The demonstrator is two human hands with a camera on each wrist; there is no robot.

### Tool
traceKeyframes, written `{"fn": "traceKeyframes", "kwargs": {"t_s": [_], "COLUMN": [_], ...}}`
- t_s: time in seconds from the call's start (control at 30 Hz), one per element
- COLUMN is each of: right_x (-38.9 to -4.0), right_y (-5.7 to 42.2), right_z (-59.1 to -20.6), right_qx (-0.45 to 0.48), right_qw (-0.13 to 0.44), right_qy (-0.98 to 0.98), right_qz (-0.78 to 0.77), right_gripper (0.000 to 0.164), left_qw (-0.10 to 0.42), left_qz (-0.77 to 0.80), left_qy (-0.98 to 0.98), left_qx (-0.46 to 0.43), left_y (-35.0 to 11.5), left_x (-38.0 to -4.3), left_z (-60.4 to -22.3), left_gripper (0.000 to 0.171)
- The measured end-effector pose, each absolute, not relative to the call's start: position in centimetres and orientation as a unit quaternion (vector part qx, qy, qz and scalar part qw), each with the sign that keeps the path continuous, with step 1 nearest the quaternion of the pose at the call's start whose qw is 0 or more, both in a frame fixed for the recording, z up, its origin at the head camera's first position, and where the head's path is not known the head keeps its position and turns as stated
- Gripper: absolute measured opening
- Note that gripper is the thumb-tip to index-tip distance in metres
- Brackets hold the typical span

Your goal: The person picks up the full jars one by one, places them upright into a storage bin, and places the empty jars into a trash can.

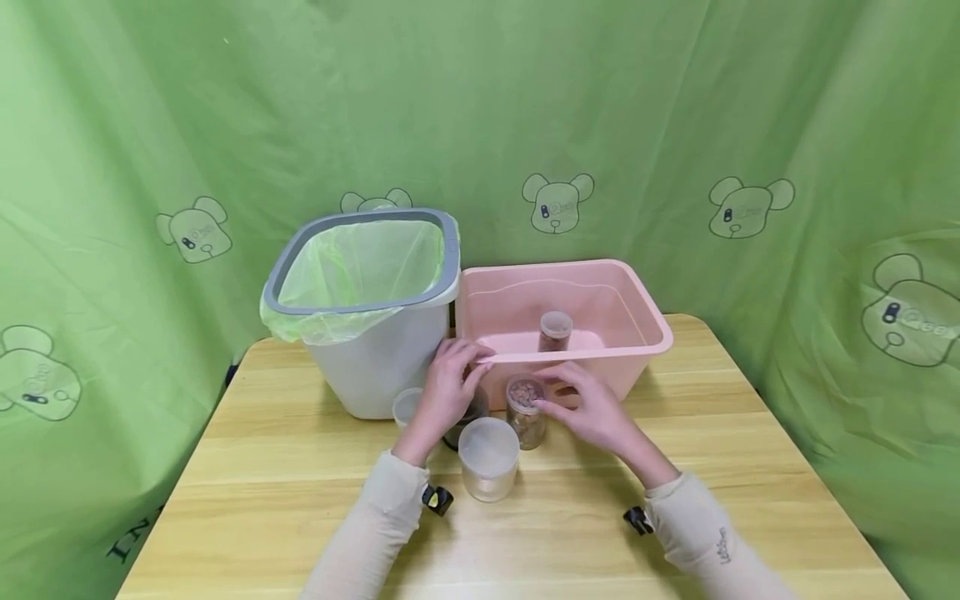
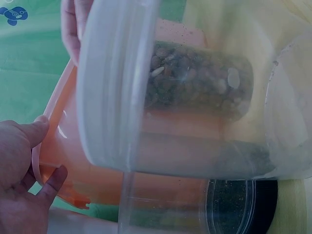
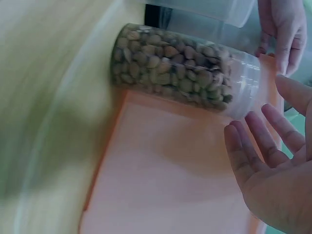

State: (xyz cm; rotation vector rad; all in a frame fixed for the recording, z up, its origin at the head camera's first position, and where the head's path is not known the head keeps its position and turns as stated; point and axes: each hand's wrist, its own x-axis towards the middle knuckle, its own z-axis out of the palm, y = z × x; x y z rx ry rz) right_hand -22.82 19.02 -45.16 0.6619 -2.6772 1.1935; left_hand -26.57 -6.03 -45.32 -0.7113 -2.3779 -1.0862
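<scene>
The head view shows a person's two bare hands apart from each other over a wood-grained table [image 1: 750,500]. The left hand [image 1: 448,375] pinches the rim of a pink basin [image 1: 622,352] at its near left part, thumb on one side and fingers on the other, as the left wrist view also shows. The right hand [image 1: 592,408] holds nothing; its fingers are parted and loosely bent beside the lidded top of a jar of brown pieces [image 1: 527,427], and whether they touch it cannot be told. That jar stands upright on the table, just in front of the basin's near wall and between the two hands; in the right wrist view its small rounded pieces reach up close to the translucent lid. Nearer the person, to its left, stands a wide clear jar [image 1: 489,458] with a cloudy lid. A jar with a dark base [image 1: 475,408] sits behind it, partly hidden by the left hand, and a smaller lidded jar [image 1: 407,406] is farther left. Inside the basin another lidded jar [image 1: 555,333] with brownish contents is upright. Left of the basin stands a pale bin [image 1: 375,371] with a grey rim [image 1: 452,250] and a light green bag [image 1: 330,258] lining it. A green curtain [image 1: 480,83] printed with animal heads hangs along the far side.
</scene>
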Motion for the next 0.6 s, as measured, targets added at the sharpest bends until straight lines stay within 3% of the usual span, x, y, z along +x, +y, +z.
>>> {"fn": "traceKeyframes", "kwargs": {"t_s": [0.4, 0.6], "right_x": [-23.2, -23.4], "right_y": [18.2, 18.2], "right_z": [-47.0, -47.1], "right_qx": [0.21, 0.193], "right_qw": [0.047, 0.028], "right_qy": [-0.886, -0.888], "right_qz": [0.411, 0.416], "right_gripper": [0.067, 0.067], "left_qw": [0.218, 0.219], "left_qz": [-0.394, -0.392], "left_qy": [-0.854, -0.854], "left_qx": [-0.259, -0.261], "left_y": [-6.1, -6.1], "left_x": [-26.7, -26.6], "left_z": [-45.5, -45.4], "left_gripper": [0.015, 0.015]}}
